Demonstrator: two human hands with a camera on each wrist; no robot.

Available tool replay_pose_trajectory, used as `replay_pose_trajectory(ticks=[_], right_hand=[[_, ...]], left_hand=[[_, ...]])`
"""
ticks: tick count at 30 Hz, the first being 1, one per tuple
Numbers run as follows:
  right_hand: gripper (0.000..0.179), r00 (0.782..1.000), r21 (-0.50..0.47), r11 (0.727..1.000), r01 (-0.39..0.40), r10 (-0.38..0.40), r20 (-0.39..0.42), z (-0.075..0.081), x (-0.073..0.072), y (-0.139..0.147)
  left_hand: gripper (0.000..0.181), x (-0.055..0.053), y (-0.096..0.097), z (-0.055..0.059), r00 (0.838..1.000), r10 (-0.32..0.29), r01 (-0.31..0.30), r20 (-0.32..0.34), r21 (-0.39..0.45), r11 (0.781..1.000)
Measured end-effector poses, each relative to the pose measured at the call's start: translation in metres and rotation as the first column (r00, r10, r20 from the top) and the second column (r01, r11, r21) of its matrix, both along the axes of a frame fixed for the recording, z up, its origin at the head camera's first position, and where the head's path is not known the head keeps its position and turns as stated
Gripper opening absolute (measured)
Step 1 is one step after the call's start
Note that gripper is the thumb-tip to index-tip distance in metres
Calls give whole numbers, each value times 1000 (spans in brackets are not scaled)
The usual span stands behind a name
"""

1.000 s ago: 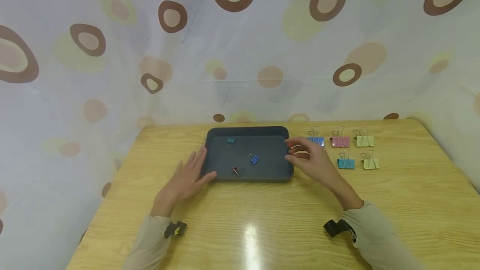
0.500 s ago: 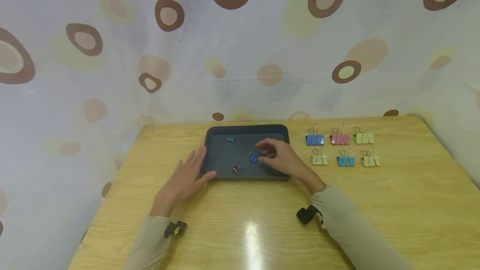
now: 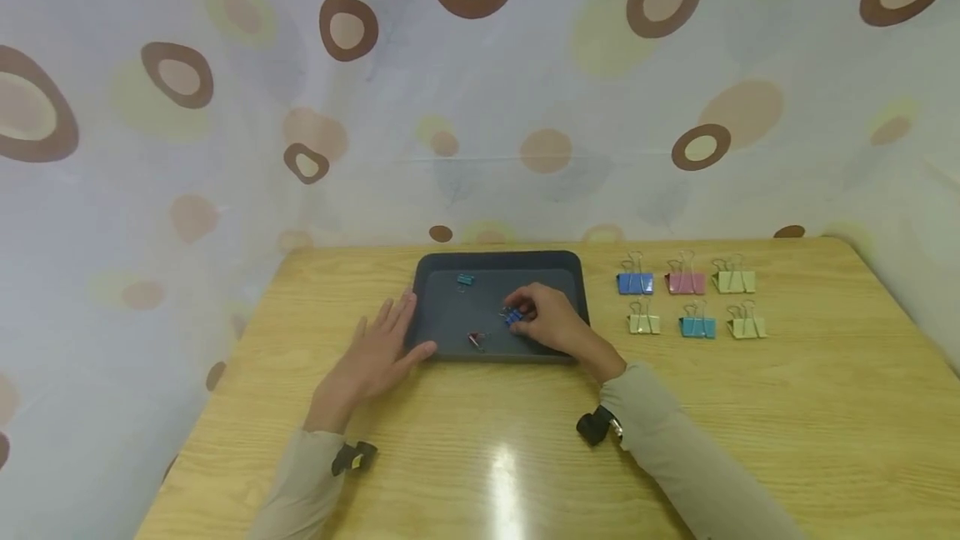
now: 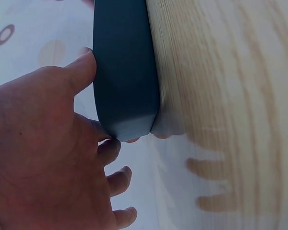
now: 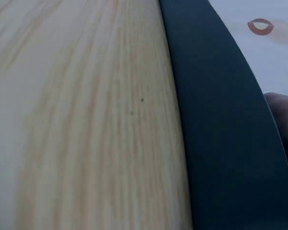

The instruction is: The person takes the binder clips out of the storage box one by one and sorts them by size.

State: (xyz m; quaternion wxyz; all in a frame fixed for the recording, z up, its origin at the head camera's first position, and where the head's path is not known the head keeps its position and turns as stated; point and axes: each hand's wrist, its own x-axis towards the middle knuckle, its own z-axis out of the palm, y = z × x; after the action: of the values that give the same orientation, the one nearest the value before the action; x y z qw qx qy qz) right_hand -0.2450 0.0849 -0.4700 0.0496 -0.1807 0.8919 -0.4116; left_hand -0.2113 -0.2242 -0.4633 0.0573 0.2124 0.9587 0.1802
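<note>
A dark tray (image 3: 442, 352) lies on the table, with small binder clips inside. My right hand (image 3: 555, 319) reaches into it, fingertips and thumb pinching a small blue binder clip (image 3: 513, 317) that sits near the tray floor. My left hand (image 3: 371, 357) rests along the tray's left side, fingers extended and thumb at the front corner. In the left wrist view, the left hand (image 4: 43, 143) touches the tray wall (image 4: 127, 72). A teal binder clip (image 3: 466, 280) lies toward the tray's back; a dark red binder clip (image 3: 476, 341) lies near its front.
Right of the tray, larger binder clips stand in two rows: blue (image 3: 635, 283), pink (image 3: 686, 283) and pale green (image 3: 735, 282) behind; pale yellow (image 3: 643, 323), teal (image 3: 698, 327) and another pale yellow clip (image 3: 747, 327) in front. A patterned curtain (image 3: 480, 107) hangs behind the table.
My right hand has moved left from the tray's right edge to the small blue clip, and its fingers have closed around it. The left hand stays in place at the tray.
</note>
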Motion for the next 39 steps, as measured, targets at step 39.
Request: replay_pose_trajectory(ticks=[39], right_hand=[[14,992,-268,960,79,-101,-71,22,38,42]], left_hand=[[88,0,1,5,1000,-6,6,13,10,1000]])
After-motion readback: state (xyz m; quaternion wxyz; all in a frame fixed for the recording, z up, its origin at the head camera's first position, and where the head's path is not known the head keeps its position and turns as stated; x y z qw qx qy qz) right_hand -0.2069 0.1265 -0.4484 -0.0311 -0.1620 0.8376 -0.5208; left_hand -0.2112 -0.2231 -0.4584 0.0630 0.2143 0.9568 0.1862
